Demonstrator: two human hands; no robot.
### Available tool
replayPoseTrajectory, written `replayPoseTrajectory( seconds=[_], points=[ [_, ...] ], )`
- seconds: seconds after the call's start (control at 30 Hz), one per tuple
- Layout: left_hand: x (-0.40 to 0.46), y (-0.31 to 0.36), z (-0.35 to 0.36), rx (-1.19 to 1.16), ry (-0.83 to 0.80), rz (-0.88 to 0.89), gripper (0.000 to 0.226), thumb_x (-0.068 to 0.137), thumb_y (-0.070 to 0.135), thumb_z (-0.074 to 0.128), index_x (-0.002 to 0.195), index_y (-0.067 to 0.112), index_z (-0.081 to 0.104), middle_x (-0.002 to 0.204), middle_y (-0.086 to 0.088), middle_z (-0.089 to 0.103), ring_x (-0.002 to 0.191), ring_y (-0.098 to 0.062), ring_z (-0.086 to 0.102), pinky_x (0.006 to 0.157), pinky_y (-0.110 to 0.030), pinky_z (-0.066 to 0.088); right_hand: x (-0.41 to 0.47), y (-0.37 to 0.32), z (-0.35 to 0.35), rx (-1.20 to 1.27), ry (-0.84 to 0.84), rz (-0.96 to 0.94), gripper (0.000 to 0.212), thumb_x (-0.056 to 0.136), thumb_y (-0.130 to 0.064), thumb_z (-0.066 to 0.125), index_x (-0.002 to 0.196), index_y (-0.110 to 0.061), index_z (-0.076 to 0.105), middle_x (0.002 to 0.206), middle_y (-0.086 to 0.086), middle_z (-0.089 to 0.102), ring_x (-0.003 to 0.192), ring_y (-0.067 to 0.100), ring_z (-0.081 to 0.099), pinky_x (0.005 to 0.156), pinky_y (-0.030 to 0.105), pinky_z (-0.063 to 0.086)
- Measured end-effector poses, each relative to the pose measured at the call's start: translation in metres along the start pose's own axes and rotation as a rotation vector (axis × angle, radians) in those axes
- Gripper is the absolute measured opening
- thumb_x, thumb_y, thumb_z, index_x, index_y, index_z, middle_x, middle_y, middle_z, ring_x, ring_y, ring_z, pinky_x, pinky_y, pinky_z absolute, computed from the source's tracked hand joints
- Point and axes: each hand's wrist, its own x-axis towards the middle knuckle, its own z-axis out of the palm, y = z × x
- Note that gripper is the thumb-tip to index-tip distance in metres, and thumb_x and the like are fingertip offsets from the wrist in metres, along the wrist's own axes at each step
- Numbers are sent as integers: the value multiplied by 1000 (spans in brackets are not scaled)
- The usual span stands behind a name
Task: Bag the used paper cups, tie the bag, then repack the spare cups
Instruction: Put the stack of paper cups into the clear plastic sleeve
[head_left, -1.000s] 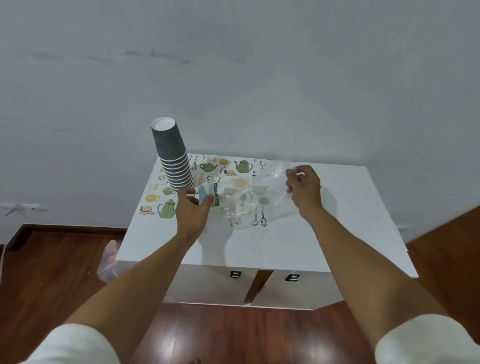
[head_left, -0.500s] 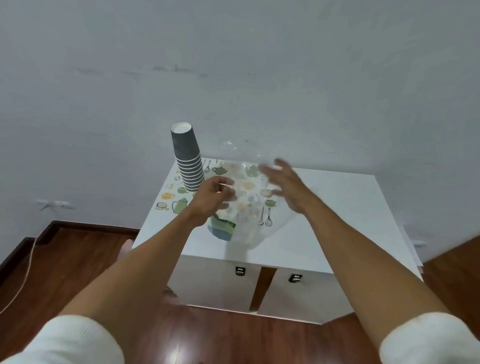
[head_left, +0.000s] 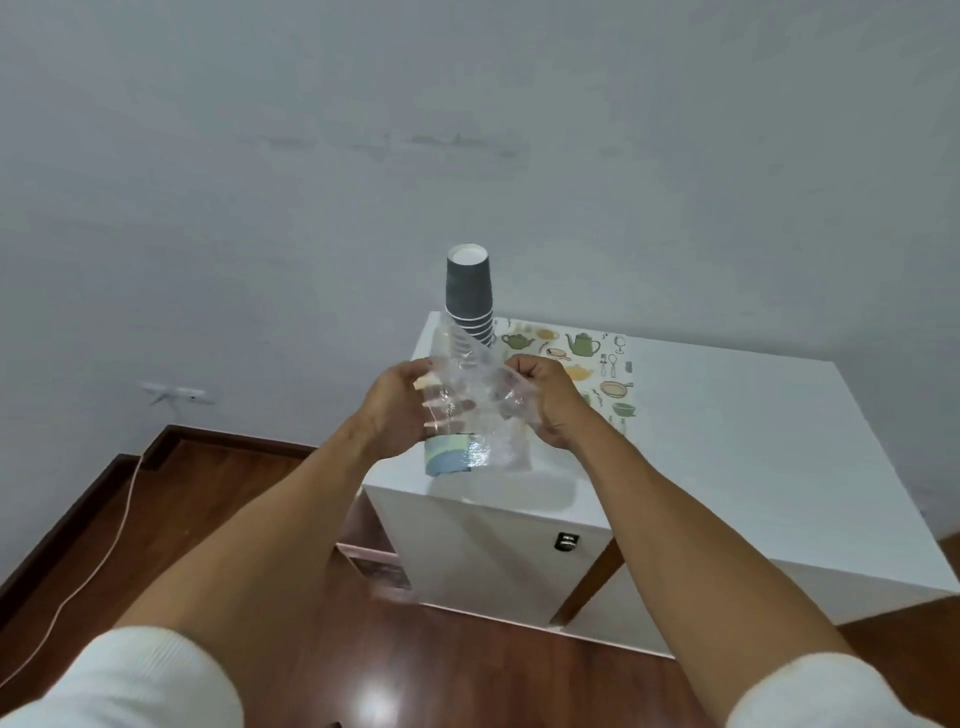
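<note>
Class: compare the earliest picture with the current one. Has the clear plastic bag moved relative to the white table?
Yes. The clear plastic bag lay on the white table earlier; now both hands hold it raised toward the table's near-left corner, before the grey paper cup stack.

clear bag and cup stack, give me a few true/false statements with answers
1. Both hands hold the clear bag. True: the left hand and right hand grip it from either side.
2. The cup stack lies on its side. False: it stands upright, mouths down, on the white cabinet.
3. The cups are red. False: they are dark grey.
4. The bag is lifted above the cabinet top. True.
5. The patterned mat covers the whole cabinet top. False: only part of it.
</note>
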Motion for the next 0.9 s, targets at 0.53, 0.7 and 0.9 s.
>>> replayPoseTrajectory(
  seconds=[0.53,0.7,0.9],
  points=[
    [11,61,-287,338,-44,-118,14,89,0,63,100,8,68,94,-13,71,86,-28,69,74,-43,61,108,34,255,62,349,38,39,90,1,48,120,-17,66,87,3,62,74,18,58,63,27,48],
    [17,47,-323,332,132,-36,18,99,7,56,113,13,66,106,-13,72,88,-28,74,63,-36,61,116,86,292,-24,75,404,76,73,-58,70,142,-37,47,140,-2,53,126,24,50,105,47,39],
    [47,5,-351,489,377,-6,25,95,33,59,111,15,64,101,-4,70,85,-17,70,65,-32,61,122,153,322,-62,335,342,30,89,-12,67,116,-17,54,114,2,63,101,20,65,93,46,57]
  ],
)
